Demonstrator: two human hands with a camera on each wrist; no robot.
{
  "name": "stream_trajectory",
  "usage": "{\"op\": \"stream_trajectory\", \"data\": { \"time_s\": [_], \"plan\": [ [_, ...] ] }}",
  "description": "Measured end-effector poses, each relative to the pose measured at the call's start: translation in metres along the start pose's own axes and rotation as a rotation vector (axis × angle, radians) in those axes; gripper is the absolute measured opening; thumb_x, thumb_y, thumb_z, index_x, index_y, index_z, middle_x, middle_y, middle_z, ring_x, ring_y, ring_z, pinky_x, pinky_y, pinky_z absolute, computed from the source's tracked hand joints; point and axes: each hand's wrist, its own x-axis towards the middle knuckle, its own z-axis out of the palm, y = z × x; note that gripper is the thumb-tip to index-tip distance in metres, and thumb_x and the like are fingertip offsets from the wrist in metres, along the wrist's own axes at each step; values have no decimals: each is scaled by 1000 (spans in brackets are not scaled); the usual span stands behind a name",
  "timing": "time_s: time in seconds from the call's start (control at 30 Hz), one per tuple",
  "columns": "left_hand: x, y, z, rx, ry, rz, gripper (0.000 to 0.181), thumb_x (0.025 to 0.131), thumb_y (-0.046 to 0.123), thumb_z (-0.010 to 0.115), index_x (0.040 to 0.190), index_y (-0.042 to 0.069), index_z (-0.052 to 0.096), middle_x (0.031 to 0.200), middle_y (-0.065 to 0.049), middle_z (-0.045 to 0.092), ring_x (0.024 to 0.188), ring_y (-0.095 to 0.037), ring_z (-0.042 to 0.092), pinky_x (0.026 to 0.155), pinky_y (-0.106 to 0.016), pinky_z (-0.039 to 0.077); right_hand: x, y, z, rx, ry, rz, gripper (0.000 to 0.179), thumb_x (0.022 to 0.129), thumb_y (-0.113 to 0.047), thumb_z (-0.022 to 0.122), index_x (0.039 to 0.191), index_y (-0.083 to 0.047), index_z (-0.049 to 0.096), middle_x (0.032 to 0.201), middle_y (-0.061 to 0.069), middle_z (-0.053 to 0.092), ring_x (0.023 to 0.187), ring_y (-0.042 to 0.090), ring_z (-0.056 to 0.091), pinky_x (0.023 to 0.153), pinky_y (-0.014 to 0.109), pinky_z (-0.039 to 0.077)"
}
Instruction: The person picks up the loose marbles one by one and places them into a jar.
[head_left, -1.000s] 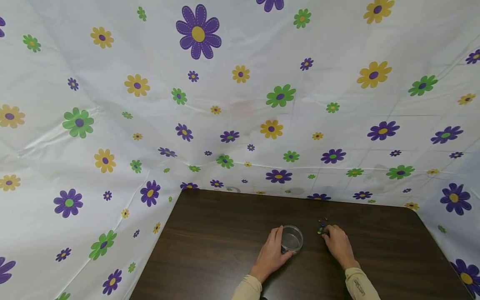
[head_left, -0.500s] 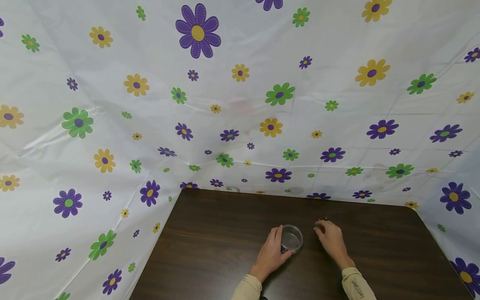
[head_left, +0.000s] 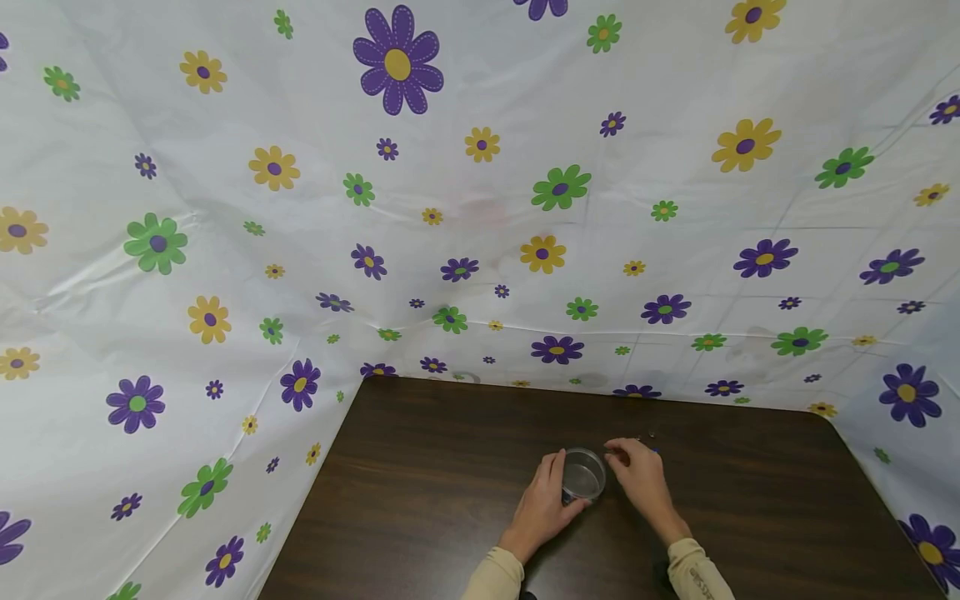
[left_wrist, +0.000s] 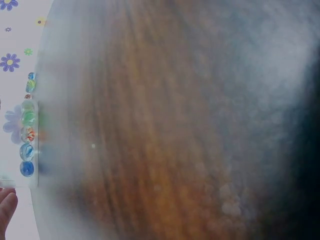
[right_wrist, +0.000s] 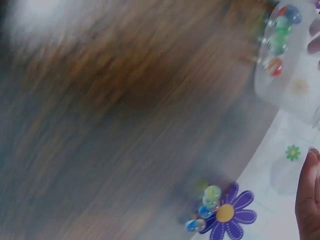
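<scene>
Clear cup (head_left: 588, 479) stands upright on the dark wood counter (head_left: 420, 467), right of its middle in the head view. Left hand (head_left: 542, 508): fingers and thumb curve round the near and left sides of the cup, gripping it. Right hand (head_left: 643, 485): just beside the cup's right rim, fingers bent, thumb and forefinger tips close together; cannot tell whether anything is pinched between them.

Cup contents, from the left wrist view: several glass marbles along the base, including a dark blue marble (left_wrist: 27, 169), a clear one with blue swirls (left_wrist: 27, 151), an orange-swirled one (left_wrist: 28, 134) and a green one (left_wrist: 28, 118). Exact count uncertain, as some overlap.

Outside the cup, on its right, loose marbles lie on the counter in a small group. Right wrist view gives a yellow-green marble (right_wrist: 212, 193), a blue one (right_wrist: 205, 211) and a blue-and-clear one (right_wrist: 192, 225), close together. In the head view the right hand hides part of this group.

Both forearms wear tan sleeves (head_left: 495, 573); the right one bears dark lettering, illegible. Behind the counter: white backdrop (head_left: 465, 183) printed with purple, yellow and green flowers. Much of the wood is blurred in both wrist views.
</scene>
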Motion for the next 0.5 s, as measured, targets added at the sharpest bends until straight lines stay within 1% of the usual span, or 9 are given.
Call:
{"op": "stream_trajectory", "data": {
  "time_s": [0.1, 0.37, 0.5],
  "plan": [
    [0, 0, 1, -4, 0, 0, 85, 87, 40, 85, 147, -6, 46, 135, -14, 54, 119, -22, 62, 94, -28, 54, -1, -6, 1, 10, 22, -23, 21, 76, 11, 85, 91, 1, 76, 85, 8, 72, 70, 20, 67, 62, 32, 56],
    [1, 0, 2, -21, -22, -10, 86, 87, 40, 85, 148, -6, 45, 134, -14, 53, 118, -22, 62, 94, -29, 55, -3, -14, 3, 32, -4, -6, 21, 76, 9, 86, 89, -4, 76, 85, 2, 70, 73, 16, 64, 63, 29, 54],
    [0, 0, 2, -22, -28, -11, 86, 88, 40, 85, 149, -6, 44, 134, -14, 53, 118, -22, 62, 93, -29, 55, -6, -15, 5, 23, 19, -48, 25, 73, 12, 87, 87, -5, 76, 83, 1, 69, 71, 14, 63, 62, 28, 54]
  ]
}}
